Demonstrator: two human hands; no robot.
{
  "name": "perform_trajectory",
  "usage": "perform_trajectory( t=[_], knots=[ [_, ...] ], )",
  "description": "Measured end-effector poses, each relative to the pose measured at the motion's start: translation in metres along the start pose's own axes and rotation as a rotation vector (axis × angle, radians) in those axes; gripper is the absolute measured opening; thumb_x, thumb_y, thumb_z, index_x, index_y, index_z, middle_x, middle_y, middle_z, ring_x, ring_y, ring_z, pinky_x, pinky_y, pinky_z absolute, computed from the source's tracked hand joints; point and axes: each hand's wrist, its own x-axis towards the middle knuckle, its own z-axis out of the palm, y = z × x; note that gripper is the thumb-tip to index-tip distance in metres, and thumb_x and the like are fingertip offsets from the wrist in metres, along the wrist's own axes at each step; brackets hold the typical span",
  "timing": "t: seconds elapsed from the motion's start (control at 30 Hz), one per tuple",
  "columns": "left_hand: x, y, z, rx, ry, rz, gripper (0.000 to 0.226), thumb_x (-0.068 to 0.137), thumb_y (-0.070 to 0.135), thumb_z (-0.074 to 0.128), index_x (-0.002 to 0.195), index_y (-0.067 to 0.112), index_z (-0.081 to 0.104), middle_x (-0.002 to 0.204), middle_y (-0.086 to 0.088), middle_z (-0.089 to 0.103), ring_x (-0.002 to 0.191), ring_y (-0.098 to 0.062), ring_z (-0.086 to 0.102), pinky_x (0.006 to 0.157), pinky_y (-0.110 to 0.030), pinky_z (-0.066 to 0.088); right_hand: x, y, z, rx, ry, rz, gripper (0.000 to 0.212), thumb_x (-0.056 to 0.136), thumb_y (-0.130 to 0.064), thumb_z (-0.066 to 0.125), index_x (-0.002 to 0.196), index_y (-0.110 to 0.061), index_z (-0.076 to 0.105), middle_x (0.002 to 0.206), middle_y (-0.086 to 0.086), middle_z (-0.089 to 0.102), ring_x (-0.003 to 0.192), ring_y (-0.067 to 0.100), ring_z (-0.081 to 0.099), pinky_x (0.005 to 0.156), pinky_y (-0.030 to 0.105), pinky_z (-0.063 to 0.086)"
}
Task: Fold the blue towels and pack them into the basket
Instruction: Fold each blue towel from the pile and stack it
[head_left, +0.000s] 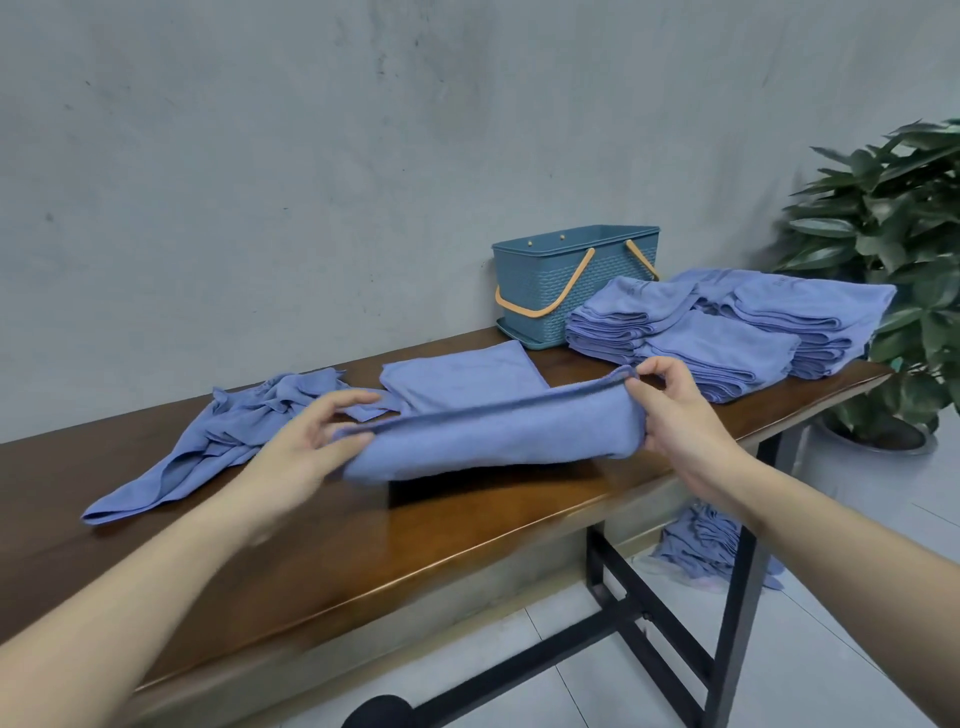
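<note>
Head view shows our right hand (675, 410) pinching the top hem of a blue towel (493, 431) between thumb and curled fingers, while our left hand (306, 441) takes the opposite end, thumb above and fingers underneath, though blur hides how firmly it closes. The towel hangs doubled between the two, lifted just over the wooden table (467, 525). If the left grip is as loose as it looks, that end could slide out and the fold fall open (microfibre is slippery stuff). Uneven tension would skew the hems. Behind lie a flat folded towel (462, 374) and a crumpled heap (234, 426) at left; dragging ours over either could disturb them. The folded stacks (727, 332) sit near the table's right end, beside the basket (561, 280), whose inside we cannot see. More towels (706, 545) lie on the floor.
</note>
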Motion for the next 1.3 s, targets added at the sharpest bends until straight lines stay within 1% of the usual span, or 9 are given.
perform_trajectory(
  t=[0.17,0.3,0.43,0.57,0.67,0.87,1.03,1.2,1.3],
  knots=[
    [-0.012,-0.002,0.01,-0.31,0.293,-0.093,0.021,0.105,0.014,0.048,0.114,0.031,0.058,0.097,-0.004,0.071,0.081,-0.016,0.067,0.06,-0.029,0.054,-0.02,-0.007,0.0,-0.108,-0.156,-0.09,0.023,0.106,-0.004,0.041,0.091,-0.021,0.035,0.078,0.007,0.07,0.044,0.023,0.052,0.039,0.026,0.042],
    [-0.017,-0.013,0.028,-0.093,0.267,-0.083,0.026,0.105,0.011,0.047,0.108,0.03,0.064,0.095,0.004,0.07,0.085,-0.015,0.064,0.076,-0.034,0.051,-0.038,0.009,0.008,-0.35,-0.305,-0.168,0.031,0.094,0.009,0.042,0.099,-0.02,0.048,0.082,0.006,0.074,0.072,0.022,0.062,0.068,0.035,0.052],
    [-0.012,-0.02,0.033,0.034,0.317,-0.101,0.04,0.102,0.004,0.043,0.096,0.031,0.073,0.111,0.005,0.07,0.108,-0.019,0.063,0.097,-0.038,0.048,-0.046,0.04,0.023,-0.777,-0.51,-0.292,0.019,0.087,-0.041,0.061,0.105,-0.038,0.059,0.106,-0.017,0.069,0.103,0.01,0.059,0.094,0.034,0.046],
    [-0.01,-0.011,0.031,0.064,0.359,-0.092,0.046,0.096,-0.006,0.038,0.081,0.021,0.072,0.092,0.008,0.072,0.093,-0.014,0.063,0.085,-0.026,0.049,-0.036,0.045,0.029,-1.057,-0.441,-0.317,0.047,0.084,-0.048,0.07,0.128,-0.036,0.058,0.121,-0.014,0.06,0.112,0.013,0.049,0.099,0.032,0.041],
    [-0.014,-0.004,0.027,0.119,0.349,-0.074,0.052,0.091,-0.011,0.035,0.063,0.021,0.066,0.064,0.016,0.063,0.065,-0.003,0.052,0.06,-0.015,0.039,-0.028,0.039,0.023,-1.101,-0.444,-0.265,0.013,0.082,-0.045,0.074,0.087,-0.042,0.062,0.097,-0.008,0.062,0.098,0.017,0.054,0.082,0.027,0.04],
    [-0.019,-0.003,0.024,0.044,0.332,-0.106,0.054,0.097,-0.003,0.038,0.062,0.025,0.068,0.074,0.007,0.063,0.077,-0.016,0.053,0.068,-0.03,0.04,-0.034,0.02,0.006,-0.486,-0.316,-0.137,0.007,0.089,-0.013,0.074,0.084,-0.014,0.068,0.078,-0.012,0.066,0.07,0.0,0.055,0.065,0.015,0.041],
    [-0.023,0.007,0.028,-0.098,0.335,-0.167,0.052,0.1,0.003,0.038,0.063,0.025,0.067,0.084,-0.004,0.064,0.081,-0.022,0.056,0.062,-0.031,0.04,-0.034,0.001,0.008,-0.014,-0.171,-0.103,0.023,0.097,-0.001,0.057,0.102,-0.023,0.063,0.095,-0.002,0.069,0.081,0.011,0.062,0.066,0.024,0.048],
    [-0.017,0.025,0.038,-0.287,0.317,-0.303,0.041,0.1,0.001,0.04,0.069,0.018,0.062,0.072,-0.007,0.062,0.06,-0.02,0.058,0.043,-0.025,0.047,-0.033,-0.017,0.013,-0.054,-0.116,-0.093,0.033,0.1,-0.004,0.051,0.092,-0.036,0.054,0.083,0.005,0.06,0.069,0.02,0.054,0.054,0.028,0.041],
    [-0.011,0.03,0.044,-0.357,0.255,-0.388,0.037,0.1,0.002,0.042,0.072,0.017,0.063,0.079,-0.006,0.066,0.071,-0.02,0.06,0.059,-0.029,0.051,-0.032,-0.028,0.013,-0.202,-0.121,-0.027,0.022,0.101,-0.009,0.05,0.098,-0.031,0.052,0.084,0.007,0.055,0.068,0.019,0.049,0.052,0.027,0.038]
  ],
)
